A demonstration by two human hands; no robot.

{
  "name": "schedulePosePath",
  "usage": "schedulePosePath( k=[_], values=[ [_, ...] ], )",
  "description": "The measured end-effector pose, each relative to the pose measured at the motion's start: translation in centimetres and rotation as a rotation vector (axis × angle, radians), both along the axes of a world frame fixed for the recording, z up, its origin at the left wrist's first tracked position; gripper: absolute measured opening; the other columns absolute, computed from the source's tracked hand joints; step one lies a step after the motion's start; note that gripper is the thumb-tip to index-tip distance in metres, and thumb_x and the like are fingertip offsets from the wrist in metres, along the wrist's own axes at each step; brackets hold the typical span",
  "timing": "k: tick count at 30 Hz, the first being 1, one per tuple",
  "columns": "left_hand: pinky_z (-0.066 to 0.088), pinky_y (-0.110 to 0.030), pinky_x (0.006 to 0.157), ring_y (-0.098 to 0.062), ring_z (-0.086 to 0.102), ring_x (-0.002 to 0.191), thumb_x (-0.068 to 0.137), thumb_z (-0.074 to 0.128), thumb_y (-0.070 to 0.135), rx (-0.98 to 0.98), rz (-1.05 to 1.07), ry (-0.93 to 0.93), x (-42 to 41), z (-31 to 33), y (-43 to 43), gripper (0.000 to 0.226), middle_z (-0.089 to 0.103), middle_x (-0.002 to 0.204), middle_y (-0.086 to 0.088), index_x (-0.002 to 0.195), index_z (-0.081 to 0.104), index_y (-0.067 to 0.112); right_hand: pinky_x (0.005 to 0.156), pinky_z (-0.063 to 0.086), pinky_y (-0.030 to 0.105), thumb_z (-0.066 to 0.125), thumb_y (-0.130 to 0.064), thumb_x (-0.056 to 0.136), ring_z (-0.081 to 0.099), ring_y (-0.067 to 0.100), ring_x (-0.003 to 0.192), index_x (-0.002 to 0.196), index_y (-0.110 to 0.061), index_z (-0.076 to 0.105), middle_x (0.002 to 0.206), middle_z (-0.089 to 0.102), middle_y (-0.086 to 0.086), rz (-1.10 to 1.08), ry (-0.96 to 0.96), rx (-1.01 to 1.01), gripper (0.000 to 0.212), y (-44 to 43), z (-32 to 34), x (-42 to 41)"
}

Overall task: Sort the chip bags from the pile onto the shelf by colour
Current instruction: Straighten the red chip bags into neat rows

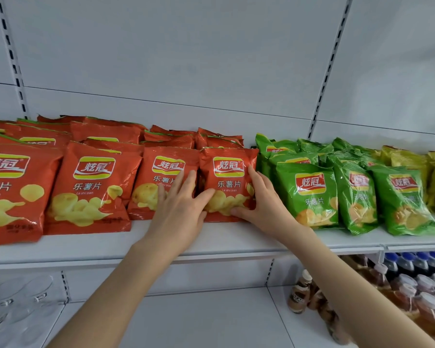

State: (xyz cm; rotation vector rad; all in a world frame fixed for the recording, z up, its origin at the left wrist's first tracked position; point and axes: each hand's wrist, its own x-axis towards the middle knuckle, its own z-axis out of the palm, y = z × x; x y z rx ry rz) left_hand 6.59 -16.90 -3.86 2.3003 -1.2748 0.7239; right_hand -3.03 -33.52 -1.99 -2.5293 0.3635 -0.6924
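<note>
Left hand: your left hand (180,204) is released, fingers splayed and straight. The fingertips press on the neighbouring red bag (158,162); the thumb lies on the front red bag (227,179).
Right hand: your right hand (259,199) is released too, lying flat against that bag's right edge. The fingers are nearly straight and the thumb presses low on the front.
Front red bag: upright at the front of the shelf (211,244), between your two hands. It is the last red one before the green.
Red group: the red bags (91,187) stand in rows along the left of the shelf, several deep.
Green group: the green bags (309,194) stand just right of your right hand, touching the red row.
Yellow group: the yellow bags (407,159) are at the far right, behind and beside the green.
Lower shelf: bottles (412,285) at right and clear cups (18,297) at left.
Backing: a white slotted panel (186,59).
</note>
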Motion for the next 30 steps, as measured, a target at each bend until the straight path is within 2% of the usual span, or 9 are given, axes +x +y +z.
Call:
schedulePosePath(
  k=[3, 7, 11, 15, 17, 20, 23, 26, 30],
  values=[
    [0.019, -0.065, 0.107, -0.041, 0.017, 0.142, 0.084, 0.065, 0.003, 0.007, 0.033, -0.039, 0.1, 0.1, 1.1, 0.052, 0.029, 0.151, -0.020, 0.132, 0.056, 0.021, 0.110, 0.017, 0.024, 0.074, -0.030, 0.077, 0.008, 0.018, 0.144, 0.149, -0.022, 0.001, 0.155, 0.006, 0.007, 0.008, 0.006, -0.003, 0.103, 0.0, 0.1, -0.3],
    [0.009, -0.050, 0.115, -0.028, 0.000, 0.147, 0.095, 0.047, 0.003, 0.109, 0.090, -0.007, 0.9, 0.3, 1.0, 0.057, 0.009, 0.159, -0.008, 0.145, 0.035, 0.028, 0.111, 0.016, 0.027, 0.074, -0.029, 0.078, 0.007, 0.020, 0.144, 0.149, -0.022, 0.003, 0.156, 0.004, 0.009, 0.000, 0.002, -0.038, 0.101, 0.2, 0.1, -0.5],
    [0.009, -0.046, 0.116, -0.028, 0.006, 0.146, 0.096, 0.050, 0.006, 0.050, 0.074, 0.005, 1.1, 0.3, 0.2, 0.053, 0.016, 0.158, -0.010, 0.144, 0.039, 0.023, 0.113, 0.013, 0.031, 0.072, -0.032, 0.079, 0.007, 0.025, 0.144, 0.149, -0.021, 0.007, 0.156, 0.003, 0.010, -0.045, 0.005, -0.151, 0.096, 0.3, 0.2, -0.4],
    [0.009, -0.048, 0.116, -0.031, 0.010, 0.146, 0.093, 0.055, 0.005, 0.032, 0.076, -0.015, 1.1, 0.0, 0.1, 0.052, 0.021, 0.156, -0.013, 0.142, 0.043, 0.018, 0.113, 0.007, 0.028, 0.069, -0.035, 0.081, 0.004, 0.022, 0.144, 0.149, -0.022, 0.008, 0.156, 0.004, 0.010, -0.051, 0.009, -0.242, 0.092, 0.4, 0.1, -0.5],
    [0.017, -0.055, 0.112, -0.038, 0.020, 0.142, 0.085, 0.064, 0.000, 0.021, 0.069, -0.032, 1.0, -0.3, 0.3, 0.053, 0.031, 0.150, -0.020, 0.135, 0.052, 0.013, 0.113, 0.006, 0.027, 0.069, -0.035, 0.081, 0.004, 0.021, 0.144, 0.149, -0.022, 0.009, 0.156, 0.004, 0.010, -0.049, 0.000, -0.270, 0.092, 0.4, 0.1, -0.6],
    [0.035, -0.066, 0.094, -0.050, 0.045, 0.123, 0.062, 0.081, -0.009, 0.014, 0.043, -0.071, 1.1, -1.0, 0.5, 0.056, 0.053, 0.129, -0.029, 0.115, 0.067, 0.005, 0.113, 0.006, 0.027, 0.070, -0.037, 0.080, 0.004, 0.022, 0.143, 0.149, -0.021, 0.011, 0.156, 0.004, 0.009, -0.043, -0.016, -0.295, 0.092, 0.4, 0.0, -0.7],
    [0.040, -0.066, 0.086, -0.051, 0.054, 0.112, 0.054, 0.086, -0.008, -0.032, 0.027, -0.109, 0.6, -1.0, 0.8, 0.055, 0.060, 0.119, -0.030, 0.106, 0.070, 0.003, 0.113, 0.005, 0.027, 0.066, -0.040, 0.083, 0.003, 0.021, 0.144, 0.149, -0.018, 0.014, 0.157, 0.005, 0.007, -0.051, -0.043, -0.327, 0.086, 0.4, 0.0, -0.7],
    [0.041, -0.064, 0.086, -0.048, 0.058, 0.109, 0.056, 0.088, -0.002, -0.074, -0.017, -0.113, -0.3, -0.9, 1.2, 0.047, 0.063, 0.115, -0.028, 0.100, 0.071, 0.002, 0.111, 0.006, 0.023, 0.059, -0.036, 0.089, 0.011, 0.024, 0.144, 0.145, -0.012, 0.029, 0.155, 0.017, 0.009, -0.035, -0.137, -0.363, 0.068, 0.5, 0.2, -0.8],
    [0.046, -0.061, 0.082, -0.042, 0.065, 0.099, 0.063, 0.085, 0.004, -0.100, -0.076, -0.171, -2.1, -0.6, 2.2, 0.027, 0.070, 0.099, -0.019, 0.087, 0.074, 0.004, 0.108, 0.018, 0.026, 0.054, -0.030, 0.090, 0.034, 0.031, 0.135, 0.127, -0.002, 0.055, 0.140, 0.045, 0.016, 0.013, -0.287, -0.339, 0.046, 0.9, 1.0, -0.2]
  ],
)
